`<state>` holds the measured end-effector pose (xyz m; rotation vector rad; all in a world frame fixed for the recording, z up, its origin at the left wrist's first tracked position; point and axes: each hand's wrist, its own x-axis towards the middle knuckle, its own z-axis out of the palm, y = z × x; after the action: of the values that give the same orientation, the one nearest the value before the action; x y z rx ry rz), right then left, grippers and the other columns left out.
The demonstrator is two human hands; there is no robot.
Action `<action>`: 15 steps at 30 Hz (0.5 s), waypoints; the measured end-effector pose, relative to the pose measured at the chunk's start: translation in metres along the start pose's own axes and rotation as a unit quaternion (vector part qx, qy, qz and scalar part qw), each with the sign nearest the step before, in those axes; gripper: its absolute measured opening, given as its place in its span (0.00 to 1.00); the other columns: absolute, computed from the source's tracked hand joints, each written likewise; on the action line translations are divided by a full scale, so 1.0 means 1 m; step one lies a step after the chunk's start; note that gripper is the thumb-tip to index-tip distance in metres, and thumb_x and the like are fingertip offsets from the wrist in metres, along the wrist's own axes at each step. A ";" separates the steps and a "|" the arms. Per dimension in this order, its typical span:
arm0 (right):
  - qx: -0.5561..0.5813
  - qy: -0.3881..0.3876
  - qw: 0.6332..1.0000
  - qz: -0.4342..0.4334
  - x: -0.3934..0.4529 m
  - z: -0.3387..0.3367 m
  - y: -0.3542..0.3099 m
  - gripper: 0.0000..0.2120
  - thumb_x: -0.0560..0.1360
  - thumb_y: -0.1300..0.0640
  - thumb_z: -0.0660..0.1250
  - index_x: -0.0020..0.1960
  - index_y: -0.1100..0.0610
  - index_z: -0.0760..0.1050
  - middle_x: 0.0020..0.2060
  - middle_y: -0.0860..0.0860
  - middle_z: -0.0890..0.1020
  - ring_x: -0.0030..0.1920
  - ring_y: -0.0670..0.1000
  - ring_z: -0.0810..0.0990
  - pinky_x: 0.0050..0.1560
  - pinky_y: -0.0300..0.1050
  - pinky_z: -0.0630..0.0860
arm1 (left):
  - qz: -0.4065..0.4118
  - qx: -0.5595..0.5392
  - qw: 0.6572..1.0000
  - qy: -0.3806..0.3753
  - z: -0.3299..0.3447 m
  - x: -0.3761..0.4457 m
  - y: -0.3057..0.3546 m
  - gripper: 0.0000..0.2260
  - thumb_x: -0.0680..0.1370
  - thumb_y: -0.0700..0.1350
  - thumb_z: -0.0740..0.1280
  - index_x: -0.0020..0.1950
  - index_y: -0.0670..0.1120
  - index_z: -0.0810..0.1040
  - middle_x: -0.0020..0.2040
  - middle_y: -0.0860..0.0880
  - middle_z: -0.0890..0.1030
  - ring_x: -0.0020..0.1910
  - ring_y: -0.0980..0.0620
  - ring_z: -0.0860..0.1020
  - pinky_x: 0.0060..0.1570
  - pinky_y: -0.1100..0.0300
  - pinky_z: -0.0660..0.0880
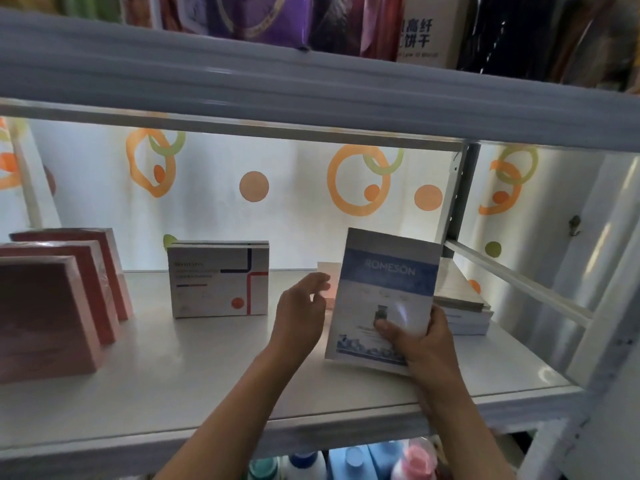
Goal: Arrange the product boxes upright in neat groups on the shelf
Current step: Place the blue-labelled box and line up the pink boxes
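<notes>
R hand [424,344]: you grip the blue ROMESON box [382,296] at its lower right corner, thumb on front.
Box: long axis near-vertical, tilted, above shelf [207,382] front.
L hand [301,311]: empty, fingers relaxed, just left of box.
Stack [460,306]: flat, behind-right.

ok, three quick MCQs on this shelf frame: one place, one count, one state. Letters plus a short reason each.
1. Where do the flat-lying white boxes sit?
A. left end of the shelf
B. right end, behind the held box
C. the shelf above

2. How many pink rectangular boxes stand at left?
A. one
B. three
C. five

3. The blue-and-white ROMESON box is:
A. lying flat
B. gripped at its lower corner by the right hand
C. held by both hands

Key: B, stack lies at right; B, three stand staggered; B, the left hand is off it.
</notes>
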<state>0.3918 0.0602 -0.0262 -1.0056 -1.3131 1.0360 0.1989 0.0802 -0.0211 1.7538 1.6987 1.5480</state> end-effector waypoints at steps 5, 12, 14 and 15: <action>-0.014 -0.004 1.000 -0.028 0.007 -0.012 -0.003 0.31 0.67 0.61 0.78 0.64 0.52 0.66 0.53 0.49 0.79 0.53 0.48 0.80 0.40 0.35 0.80 | 0.057 0.241 0.948 -0.202 0.002 0.014 -0.023 0.28 0.76 0.58 0.66 0.74 0.63 0.62 0.78 0.56 0.55 0.78 0.49 0.49 0.73 0.38 0.53; -0.017 -0.014 1.000 -0.018 0.012 -0.033 0.001 0.21 0.72 0.54 0.73 0.63 0.49 0.72 0.53 0.49 0.83 0.50 0.48 0.84 0.44 0.41 0.82 | 0.081 0.298 0.932 -0.190 -0.005 0.009 -0.016 0.20 0.79 0.44 0.65 0.71 0.52 0.69 0.74 0.49 0.66 0.65 0.45 0.74 0.63 0.54 0.71; -0.001 -0.017 1.000 -0.013 0.011 -0.035 -0.002 0.19 0.74 0.54 0.71 0.63 0.48 0.73 0.53 0.48 0.83 0.50 0.49 0.84 0.42 0.41 0.82 | 0.102 0.312 0.927 -0.183 -0.010 0.005 -0.012 0.19 0.80 0.42 0.64 0.70 0.53 0.70 0.70 0.49 0.70 0.62 0.46 0.76 0.60 0.56 0.72; -0.004 -0.020 1.000 -0.018 0.010 -0.035 -0.004 0.18 0.74 0.53 0.71 0.63 0.48 0.73 0.54 0.49 0.83 0.51 0.50 0.84 0.42 0.40 0.82 | 0.110 0.312 0.925 -0.188 -0.014 0.000 -0.009 0.19 0.80 0.42 0.64 0.70 0.53 0.71 0.69 0.49 0.71 0.60 0.47 0.77 0.60 0.57 0.73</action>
<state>0.4272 0.0691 -0.0207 -0.9697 -1.3639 1.0283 0.1827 0.0770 -0.0226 2.4174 1.9592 0.6692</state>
